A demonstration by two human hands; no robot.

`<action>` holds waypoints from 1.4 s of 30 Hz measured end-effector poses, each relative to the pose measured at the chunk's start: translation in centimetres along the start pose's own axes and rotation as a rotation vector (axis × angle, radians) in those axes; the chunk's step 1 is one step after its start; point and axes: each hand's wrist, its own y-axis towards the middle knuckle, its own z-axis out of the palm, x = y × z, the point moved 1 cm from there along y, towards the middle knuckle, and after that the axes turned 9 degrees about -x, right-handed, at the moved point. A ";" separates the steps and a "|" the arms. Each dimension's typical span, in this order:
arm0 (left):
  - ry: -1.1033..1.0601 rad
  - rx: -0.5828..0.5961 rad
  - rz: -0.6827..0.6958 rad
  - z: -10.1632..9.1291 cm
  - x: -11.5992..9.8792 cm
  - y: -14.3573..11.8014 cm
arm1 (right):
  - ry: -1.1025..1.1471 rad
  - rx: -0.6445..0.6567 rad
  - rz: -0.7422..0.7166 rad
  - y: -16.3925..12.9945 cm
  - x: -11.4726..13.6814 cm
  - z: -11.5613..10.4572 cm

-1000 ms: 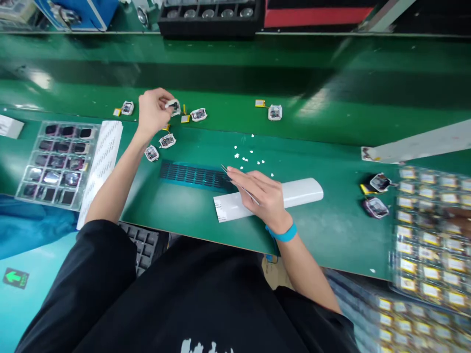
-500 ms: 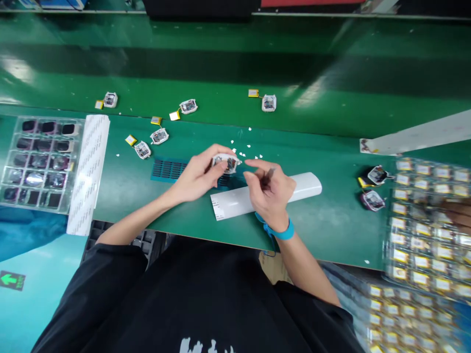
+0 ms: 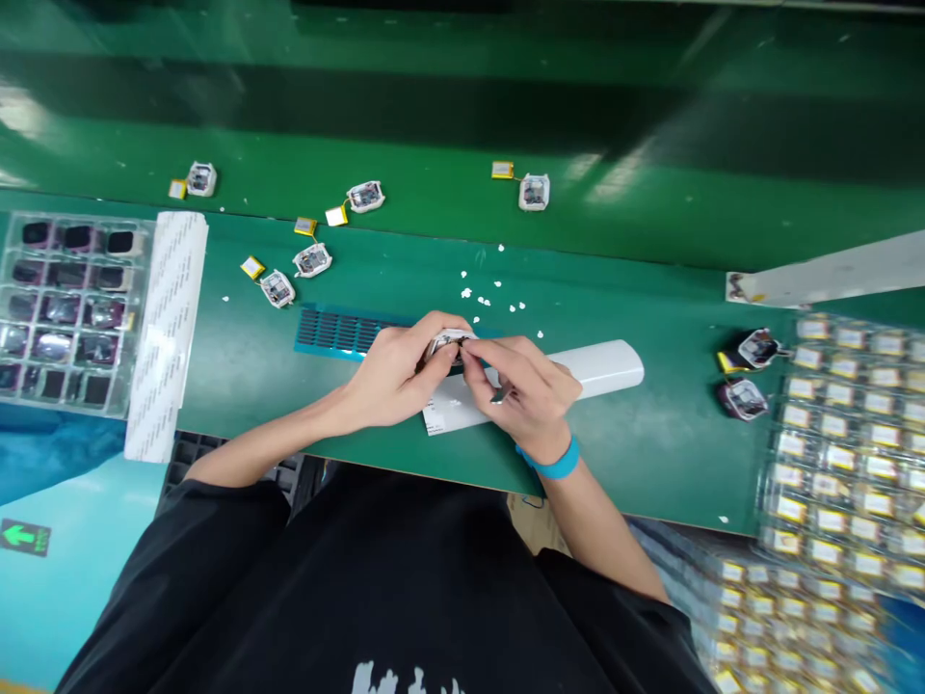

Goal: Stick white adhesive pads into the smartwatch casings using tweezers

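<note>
Our left hand (image 3: 397, 371) pinches a small white watch case (image 3: 448, 342) between thumb and fingers, holding it just above the white paper strip (image 3: 599, 366) that lies across the green workbench (image 3: 636, 453). Our right hand (image 3: 524, 386) is closed in against the same case from the other side, fingertips touching its edge, with slim tweezers (image 3: 498, 395) gripped in the curled fingers; a blue wristband (image 3: 553, 463) sits on that wrist. Just behind the strip lies a blue slotted sheet (image 3: 332, 331), partly hidden by our left hand, and beyond it a scatter of tiny white bits (image 3: 491, 294). Farther behind the strip, several more white cases with yellow batteries (image 3: 312, 258) on short wires lie loose, some on the bench edge and some on the green conveyor belt (image 3: 650, 202). Well to the left of the strip sits a clear tray of dark parts (image 3: 65, 313) with a white dotted sheet (image 3: 166, 328) beside it. To the right of the strip lie two dark watch cases (image 3: 744, 376), and past them clear trays of yellow-labelled batteries (image 3: 845, 453)
</note>
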 end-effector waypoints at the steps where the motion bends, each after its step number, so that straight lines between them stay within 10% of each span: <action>1: 0.036 0.000 0.013 0.0 0.0 0.0 | -0.015 0.007 -0.015 0.0 0.0 0.0; 11: 0.037 -0.072 -0.004 -0.3 0.6 0.7 | 0.260 0.046 0.234 -0.1 -0.8 0.2; 42: -0.323 0.013 -0.314 0.8 2.1 0.4 | -0.072 0.195 0.039 -0.4 -2.0 -0.1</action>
